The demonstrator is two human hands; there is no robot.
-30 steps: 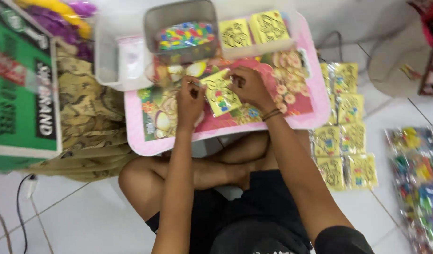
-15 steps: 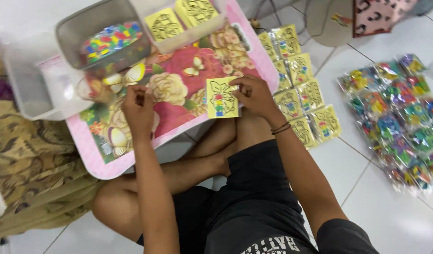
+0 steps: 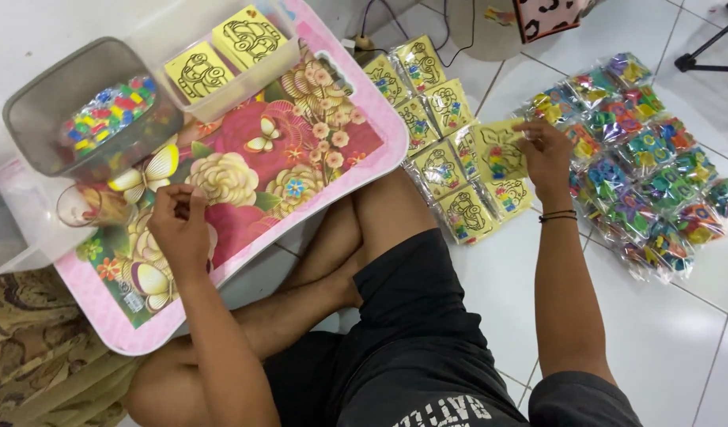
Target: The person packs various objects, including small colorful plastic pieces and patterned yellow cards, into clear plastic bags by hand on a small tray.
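Note:
My right hand (image 3: pixel 542 149) is stretched out to the right over the floor, shut on a yellow picture card in a clear sleeve (image 3: pixel 500 152), held just above a pile of similar yellow card packets (image 3: pixel 443 119). My left hand (image 3: pixel 178 225) rests on the pink flowered tray (image 3: pixel 344 170) across my lap, fingers curled together; I cannot make out anything in them. A grey tub of small coloured pieces (image 3: pixel 103 111) stands at the tray's far left corner.
A clear box with two yellow cards (image 3: pixel 225 47) sits at the tray's far edge. Several bags of colourful pieces (image 3: pixel 644 170) lie on the white tile floor to the right. A patterned cloth (image 3: pixel 32 356) lies at the lower left. A clear cup (image 3: pixel 83 205) stands beside the tub.
My right hand has carried the yellow card off the tray and out to the right, over the packets on the floor. My left hand stays on the tray.

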